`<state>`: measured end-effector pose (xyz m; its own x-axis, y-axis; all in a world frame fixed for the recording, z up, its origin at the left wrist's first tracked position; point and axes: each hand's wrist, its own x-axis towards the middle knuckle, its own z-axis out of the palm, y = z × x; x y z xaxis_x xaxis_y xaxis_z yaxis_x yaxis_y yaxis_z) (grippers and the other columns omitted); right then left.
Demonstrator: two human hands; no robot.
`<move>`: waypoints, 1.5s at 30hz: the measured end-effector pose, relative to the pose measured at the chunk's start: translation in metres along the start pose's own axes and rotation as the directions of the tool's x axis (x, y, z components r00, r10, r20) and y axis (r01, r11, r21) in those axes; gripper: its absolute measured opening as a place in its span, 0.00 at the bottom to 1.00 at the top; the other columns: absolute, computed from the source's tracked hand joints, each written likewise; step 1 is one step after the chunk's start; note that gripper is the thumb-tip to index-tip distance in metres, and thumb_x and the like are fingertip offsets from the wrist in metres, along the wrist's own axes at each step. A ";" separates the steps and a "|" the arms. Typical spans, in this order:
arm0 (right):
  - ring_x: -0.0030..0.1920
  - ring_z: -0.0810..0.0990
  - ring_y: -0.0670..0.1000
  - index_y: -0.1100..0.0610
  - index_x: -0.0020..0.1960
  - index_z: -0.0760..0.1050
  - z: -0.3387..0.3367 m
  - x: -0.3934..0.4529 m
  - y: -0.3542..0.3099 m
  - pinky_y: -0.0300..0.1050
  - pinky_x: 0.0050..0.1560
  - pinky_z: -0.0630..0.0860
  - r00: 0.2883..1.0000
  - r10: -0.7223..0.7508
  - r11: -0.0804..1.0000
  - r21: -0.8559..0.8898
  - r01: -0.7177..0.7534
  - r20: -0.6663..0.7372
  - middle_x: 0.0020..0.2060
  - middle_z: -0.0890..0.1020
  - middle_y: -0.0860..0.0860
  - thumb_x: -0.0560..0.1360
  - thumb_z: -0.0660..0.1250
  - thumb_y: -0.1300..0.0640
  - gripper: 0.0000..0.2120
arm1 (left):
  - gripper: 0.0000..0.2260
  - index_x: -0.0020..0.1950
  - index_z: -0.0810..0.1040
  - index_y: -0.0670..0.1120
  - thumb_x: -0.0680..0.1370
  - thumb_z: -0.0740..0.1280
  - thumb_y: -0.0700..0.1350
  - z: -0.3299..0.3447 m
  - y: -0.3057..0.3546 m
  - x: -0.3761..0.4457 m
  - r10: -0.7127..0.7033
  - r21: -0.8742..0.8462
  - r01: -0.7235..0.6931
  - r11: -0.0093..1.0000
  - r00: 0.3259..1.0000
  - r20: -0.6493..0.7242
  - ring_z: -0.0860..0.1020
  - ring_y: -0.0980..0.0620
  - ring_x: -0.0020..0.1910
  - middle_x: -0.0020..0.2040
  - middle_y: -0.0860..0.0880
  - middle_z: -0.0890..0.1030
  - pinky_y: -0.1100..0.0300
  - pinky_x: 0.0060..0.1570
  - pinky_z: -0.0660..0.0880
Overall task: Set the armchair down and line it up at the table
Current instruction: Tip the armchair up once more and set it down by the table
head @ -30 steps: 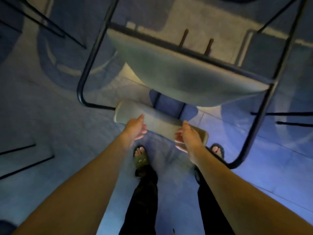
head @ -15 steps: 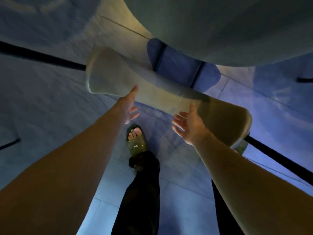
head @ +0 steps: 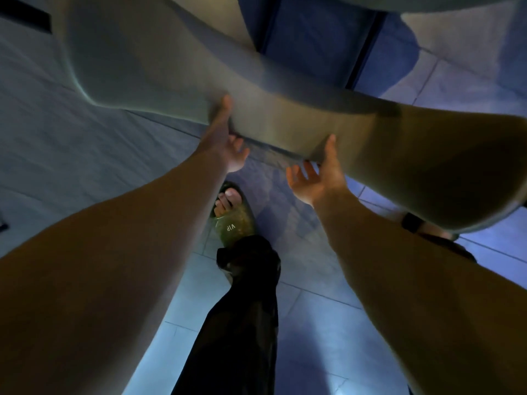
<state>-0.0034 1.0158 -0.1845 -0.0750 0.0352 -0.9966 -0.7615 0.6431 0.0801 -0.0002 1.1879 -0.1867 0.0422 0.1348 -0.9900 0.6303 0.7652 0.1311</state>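
Note:
The armchair's pale padded backrest fills the top of the view, very close and blurred, tilted from upper left to lower right. My left hand pinches its lower edge, thumb lying on the near face and fingers curled underneath. My right hand is beside the same edge with only the thumb touching it; its fingers are spread below, holding nothing. A strip of the grey seat shows at the top right. The chair's legs and the table are out of view.
A black frame tube crosses the top left corner. My left foot in a green sandal stands on the pale floor tiles right under the backrest. My other foot is partly hidden under its right end.
The backrest has come much closer and now fills the upper view. Both hands, spread off it half a second ago, are back at its lower edge; the left one grips it again.

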 end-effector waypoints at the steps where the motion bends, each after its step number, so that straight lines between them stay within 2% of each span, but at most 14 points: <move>1: 0.45 0.76 0.50 0.56 0.51 0.78 0.005 0.000 0.000 0.46 0.59 0.77 1.000 -0.011 1.000 0.006 0.011 0.011 0.44 0.78 0.51 0.69 0.72 0.35 0.25 | 0.26 0.64 0.78 0.49 0.74 0.67 0.65 0.003 -0.003 0.000 0.010 -0.015 -0.010 1.000 1.000 0.006 0.78 0.54 0.56 0.60 0.51 0.80 0.58 0.58 0.72; 2: 0.46 0.77 0.50 0.56 0.57 0.77 0.010 -0.001 0.000 0.47 0.61 0.76 1.000 -0.011 1.000 0.015 0.011 0.011 0.48 0.79 0.51 0.68 0.72 0.35 0.28 | 0.28 0.68 0.76 0.49 0.74 0.68 0.65 0.005 -0.004 -0.002 0.011 -0.023 -0.011 1.000 1.000 0.010 0.77 0.53 0.62 0.64 0.50 0.79 0.56 0.59 0.73; 4: 0.52 0.77 0.52 0.56 0.66 0.73 0.019 -0.004 -0.001 0.49 0.59 0.77 1.000 -0.011 0.998 0.060 0.012 -0.023 0.59 0.78 0.53 0.66 0.75 0.36 0.36 | 0.29 0.69 0.75 0.50 0.73 0.69 0.64 0.008 -0.004 -0.004 0.000 -0.059 0.000 0.998 1.000 -0.004 0.78 0.52 0.62 0.65 0.51 0.79 0.57 0.51 0.74; 10: 0.64 0.76 0.54 0.56 0.70 0.71 0.020 -0.008 -0.004 0.51 0.58 0.75 0.998 -0.041 0.998 0.042 0.044 -0.053 0.65 0.77 0.53 0.68 0.72 0.36 0.37 | 0.30 0.68 0.74 0.52 0.71 0.69 0.66 0.012 0.001 -0.016 -0.028 0.015 0.030 0.999 0.996 -0.082 0.75 0.56 0.63 0.64 0.54 0.78 0.59 0.56 0.68; 12: 0.63 0.77 0.54 0.55 0.70 0.70 0.019 -0.011 -0.006 0.52 0.55 0.77 0.997 -0.052 0.998 0.035 0.055 -0.065 0.64 0.77 0.53 0.68 0.72 0.36 0.37 | 0.29 0.68 0.74 0.53 0.72 0.69 0.66 0.017 -0.002 -0.022 -0.037 -0.014 0.036 0.999 0.995 -0.096 0.75 0.55 0.61 0.63 0.55 0.78 0.59 0.59 0.69; 17: 0.56 0.80 0.53 0.56 0.68 0.73 0.015 -0.041 -0.016 0.49 0.50 0.80 0.992 -0.071 0.993 0.083 0.080 -0.105 0.61 0.80 0.53 0.68 0.74 0.37 0.35 | 0.30 0.71 0.70 0.51 0.74 0.66 0.65 0.032 -0.009 -0.054 -0.026 0.006 0.027 1.000 0.992 -0.119 0.71 0.54 0.70 0.69 0.53 0.74 0.59 0.70 0.64; 23: 0.53 0.81 0.51 0.55 0.66 0.74 0.015 -0.097 -0.024 0.47 0.43 0.81 0.989 -0.062 0.997 0.038 0.067 -0.137 0.48 0.80 0.51 0.67 0.74 0.36 0.35 | 0.33 0.70 0.69 0.49 0.73 0.67 0.67 0.038 0.000 -0.109 -0.040 0.036 0.046 0.998 0.988 -0.152 0.72 0.53 0.69 0.70 0.50 0.73 0.60 0.67 0.66; 29: 0.51 0.82 0.51 0.52 0.67 0.72 0.030 -0.174 -0.031 0.45 0.38 0.79 0.974 -0.102 0.994 -0.044 0.095 -0.203 0.56 0.81 0.52 0.67 0.73 0.35 0.35 | 0.34 0.71 0.70 0.49 0.72 0.68 0.67 0.045 0.024 -0.180 -0.006 0.099 0.022 0.995 0.987 -0.161 0.74 0.52 0.66 0.67 0.50 0.76 0.58 0.60 0.69; 33: 0.43 0.80 0.51 0.52 0.67 0.71 0.037 -0.230 -0.044 0.46 0.52 0.80 0.961 -0.153 0.988 -0.029 0.150 -0.229 0.57 0.82 0.52 0.67 0.74 0.35 0.35 | 0.32 0.71 0.70 0.48 0.72 0.70 0.64 0.053 0.040 -0.236 0.024 0.134 -0.007 0.991 0.992 -0.127 0.75 0.52 0.66 0.66 0.50 0.77 0.58 0.67 0.67; 34: 0.42 0.81 0.51 0.52 0.66 0.72 0.039 -0.243 -0.047 0.46 0.52 0.81 0.958 -0.170 0.985 -0.023 0.169 -0.233 0.55 0.83 0.53 0.66 0.75 0.36 0.34 | 0.32 0.71 0.70 0.48 0.72 0.70 0.63 0.055 0.045 -0.250 0.035 0.146 -0.018 0.989 0.993 -0.112 0.75 0.52 0.67 0.67 0.50 0.78 0.58 0.68 0.67; 36: 0.42 0.83 0.52 0.53 0.65 0.73 0.041 -0.269 -0.052 0.45 0.40 0.83 0.944 -0.213 0.976 -0.007 0.218 -0.252 0.51 0.84 0.52 0.63 0.77 0.36 0.36 | 0.31 0.72 0.69 0.48 0.74 0.70 0.62 0.059 0.053 -0.278 0.070 0.158 -0.055 0.986 0.993 -0.090 0.75 0.51 0.67 0.67 0.49 0.77 0.58 0.69 0.68; 39: 0.41 0.84 0.52 0.53 0.65 0.73 0.042 -0.307 -0.059 0.41 0.29 0.79 0.930 -0.284 0.958 -0.026 0.286 -0.232 0.48 0.85 0.52 0.65 0.76 0.37 0.36 | 0.29 0.73 0.68 0.50 0.76 0.70 0.58 0.066 0.063 -0.320 0.165 0.176 -0.149 0.973 0.983 -0.075 0.79 0.49 0.60 0.67 0.50 0.78 0.59 0.53 0.75; 42: 0.43 0.83 0.54 0.55 0.60 0.72 0.040 -0.346 -0.065 0.45 0.34 0.79 0.922 -0.343 0.939 -0.055 0.339 -0.179 0.51 0.83 0.54 0.69 0.75 0.39 0.29 | 0.27 0.72 0.69 0.48 0.76 0.71 0.54 0.071 0.071 -0.359 0.272 0.156 -0.256 0.954 0.958 -0.094 0.79 0.49 0.54 0.65 0.49 0.78 0.61 0.36 0.75; 45: 0.45 0.81 0.56 0.55 0.51 0.69 0.043 -0.388 -0.066 0.49 0.37 0.78 0.906 -0.377 0.926 -0.097 0.364 -0.194 0.50 0.80 0.55 0.71 0.74 0.42 0.22 | 0.26 0.71 0.69 0.44 0.77 0.72 0.51 0.074 0.081 -0.394 0.374 0.161 -0.357 0.920 0.922 -0.095 0.79 0.46 0.59 0.67 0.46 0.77 0.55 0.43 0.77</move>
<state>0.1035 0.9921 0.1964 0.0937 -0.3590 -0.9286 -0.7952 0.5342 -0.2868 0.0917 1.1508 0.2098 0.2007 0.4706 -0.8592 0.6895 0.5552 0.4652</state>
